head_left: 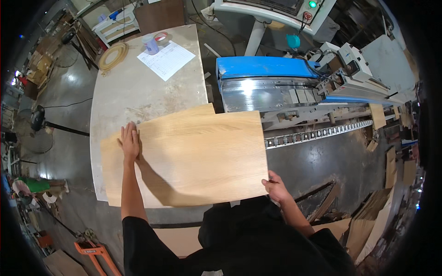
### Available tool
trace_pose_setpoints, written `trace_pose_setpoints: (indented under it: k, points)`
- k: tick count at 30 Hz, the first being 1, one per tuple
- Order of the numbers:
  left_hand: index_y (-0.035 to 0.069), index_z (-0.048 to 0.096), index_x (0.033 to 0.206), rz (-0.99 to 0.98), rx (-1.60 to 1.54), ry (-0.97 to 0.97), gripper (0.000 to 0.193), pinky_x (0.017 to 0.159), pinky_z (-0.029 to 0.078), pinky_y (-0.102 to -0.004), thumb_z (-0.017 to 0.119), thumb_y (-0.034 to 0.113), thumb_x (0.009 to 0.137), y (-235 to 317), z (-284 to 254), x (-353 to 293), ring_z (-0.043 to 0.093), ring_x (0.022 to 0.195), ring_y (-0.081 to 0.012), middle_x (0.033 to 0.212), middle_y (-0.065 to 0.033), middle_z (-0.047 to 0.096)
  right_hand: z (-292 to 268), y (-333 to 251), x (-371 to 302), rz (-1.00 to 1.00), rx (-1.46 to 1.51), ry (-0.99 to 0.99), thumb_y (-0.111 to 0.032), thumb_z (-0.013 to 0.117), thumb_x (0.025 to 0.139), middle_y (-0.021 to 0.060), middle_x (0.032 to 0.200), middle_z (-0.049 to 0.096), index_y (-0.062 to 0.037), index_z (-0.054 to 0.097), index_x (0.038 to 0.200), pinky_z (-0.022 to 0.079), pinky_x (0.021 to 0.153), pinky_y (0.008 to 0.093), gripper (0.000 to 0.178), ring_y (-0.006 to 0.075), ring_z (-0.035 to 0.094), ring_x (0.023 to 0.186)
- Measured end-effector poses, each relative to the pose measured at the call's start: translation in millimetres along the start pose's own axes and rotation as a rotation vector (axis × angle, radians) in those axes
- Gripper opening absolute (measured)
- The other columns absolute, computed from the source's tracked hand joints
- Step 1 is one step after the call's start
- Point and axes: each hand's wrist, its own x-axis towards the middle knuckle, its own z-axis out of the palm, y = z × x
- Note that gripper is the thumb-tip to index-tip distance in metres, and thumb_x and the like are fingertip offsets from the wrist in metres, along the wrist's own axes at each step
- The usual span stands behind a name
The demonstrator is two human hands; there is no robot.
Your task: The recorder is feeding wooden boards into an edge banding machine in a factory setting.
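A light wood-grain panel (212, 156) lies partly over the table and juts past its right edge. A corner of another such panel (207, 109) shows from beneath it at the far side. My left hand (130, 143) rests on the wood toward the left, fingers stretched out. At the near right corner my right hand (275, 186) grips the upper panel's edge, thumb and curled fingers around it; some fingertips are hidden below. A dark shadow crosses the surface beside my left arm.
The pale table (170, 99) carries a written paper sheet (166, 60), a plastic cup (150, 45), a tape roll (160, 36) and a coil of yellowish banding (113, 56). Right stands a blue-covered machine (267, 67) with a chain conveyor (317, 134). An orange pallet jack (96, 250) stands lower left.
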Motion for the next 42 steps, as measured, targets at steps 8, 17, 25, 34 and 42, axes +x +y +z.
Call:
trace_pose_setpoints:
  k: [8,17,25,34,42]
  points:
    - [0.017,0.045,0.154,-0.01,0.229,0.0,0.053,0.12,0.01,-0.0671,0.043,0.041,0.107,17,-31,-16,0.03,0.154,-0.0331,0.159,-0.009,0.045,-75,-20,-50,-0.094,0.101,0.222,0.005,0.055,0.096,0.0098,0.13,0.065,-0.0023,0.056,0.134,0.041,0.111,0.0337,0.039,0.0207,0.058,0.126]
    - [0.01,0.044,0.155,0.028,0.239,-0.043,0.056,0.122,0.012,-0.0625,0.044,0.04,0.107,-53,-73,-36,0.03,0.153,-0.0369,0.159,-0.0158,0.043,-87,7,-26,-0.09,0.043,0.306,-0.013,0.057,0.106,0.0078,0.116,0.07,-0.0023,0.063,0.117,0.045,0.104,0.0332,0.017,0.0176,0.064,0.113]
    - [0.003,0.036,0.157,-0.022,0.113,0.246,0.068,0.117,0.032,-0.0529,0.064,0.021,0.097,-12,-46,-62,0.038,0.141,-0.0477,0.155,-0.0279,0.041,-53,-30,9,-0.13,-0.087,0.423,-0.02,0.061,0.105,-0.0034,0.077,0.059,-0.0071,0.064,0.095,0.039,0.06,0.024,0.017,0.0058,0.05,0.067]
    - [-0.002,0.035,0.156,-0.243,-0.199,0.082,0.078,0.107,0.038,-0.0531,0.073,0.013,0.09,210,-9,-182,0.045,0.125,-0.0446,0.138,-0.0309,0.047,-45,-41,-24,-0.258,-0.135,0.691,-0.025,0.063,0.104,0.0094,0.105,0.07,-0.0009,0.061,0.125,0.052,0.082,0.0311,0.032,0.0198,0.066,0.094]
    - [0.001,0.039,0.154,-0.347,-0.028,0.047,0.078,0.104,0.039,-0.0542,0.075,0.009,0.085,241,7,-162,0.047,0.118,-0.0451,0.133,-0.0275,0.051,-25,-24,-64,0.11,0.512,0.27,-0.011,0.056,0.102,0.0278,0.119,0.064,0.0062,0.055,0.122,0.059,0.092,0.0541,0.027,0.0407,0.068,0.107]
